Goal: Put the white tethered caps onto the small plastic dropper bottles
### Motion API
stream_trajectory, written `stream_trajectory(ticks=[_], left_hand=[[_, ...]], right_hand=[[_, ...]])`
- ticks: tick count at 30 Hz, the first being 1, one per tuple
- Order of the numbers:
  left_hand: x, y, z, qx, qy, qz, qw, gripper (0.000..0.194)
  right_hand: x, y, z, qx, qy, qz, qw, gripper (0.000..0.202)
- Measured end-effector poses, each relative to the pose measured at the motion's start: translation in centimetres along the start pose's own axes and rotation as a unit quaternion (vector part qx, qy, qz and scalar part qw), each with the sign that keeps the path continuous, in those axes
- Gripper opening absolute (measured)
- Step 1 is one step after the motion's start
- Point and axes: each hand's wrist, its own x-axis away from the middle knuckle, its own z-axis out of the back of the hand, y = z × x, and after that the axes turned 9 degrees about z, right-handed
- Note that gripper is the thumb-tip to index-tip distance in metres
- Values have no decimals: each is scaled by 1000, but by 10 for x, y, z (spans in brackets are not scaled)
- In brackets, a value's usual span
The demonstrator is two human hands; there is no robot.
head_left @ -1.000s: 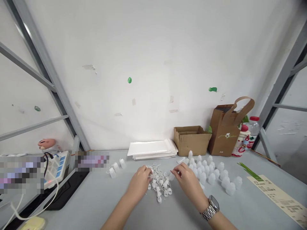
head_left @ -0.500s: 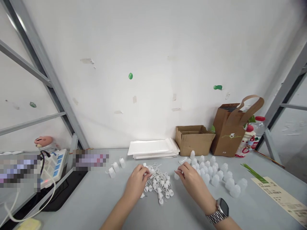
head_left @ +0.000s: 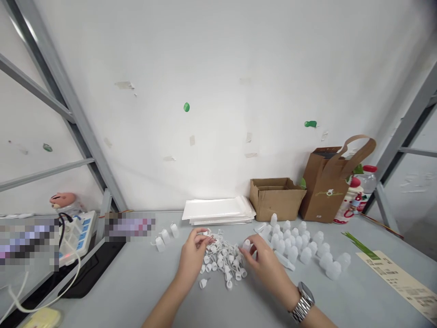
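Here, white caps (head_left: 221,263) lie heaped between the two hands (head_left: 191,253) (head_left: 268,262).

Pale wall (head_left: 218,59) facing me, tape remnants (head_left: 124,85) on it (green scraps (head_left: 186,107) cling there too), grey metal frames (head_left: 77,107) both sides, grey tabletop (head_left: 126,291) below, soft light.

I saw box (head_left: 278,205) and bag (head_left: 321,193) near the tabletop's (head_left: 119,291) back edge, bottles (head_left: 305,256) before them, caps (head_left: 221,263) left of those.

Grey table (head_left: 129,282), white caps (head_left: 220,263) (heaped), translucent bottles (head_left: 292,253), cardboard box (head_left: 278,205)
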Motion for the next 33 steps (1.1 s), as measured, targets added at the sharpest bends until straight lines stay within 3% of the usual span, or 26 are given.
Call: stream_trajectory(ticks=[3, 6, 13, 17, 22, 33], left_hand=[[0, -3, -3, 52, -18, 14, 998, 24], [0, -6, -4, 79, -27, 41, 996, 26], [-9, -6, -1, 136, -46, 86, 986, 42], [-5, 3, 2, 168, -73, 73, 980, 50], [8, 14, 0, 180, -213, 89, 956, 42], [14, 9, -9, 237, -250, 101, 933, 33]], right_hand=[[2, -4, -3, -64, -31, -37, 997, 16], [5, -6, -5, -80, -53, -30, 995, 16], [6, -9, -2, -60, -67, -31, 995, 19], [5, -11, -2, -79, -51, -22, 995, 20], [6, -14, -3, -147, -26, 21, 989, 17], [10, -20, -11, -153, -52, -7, 987, 11]])
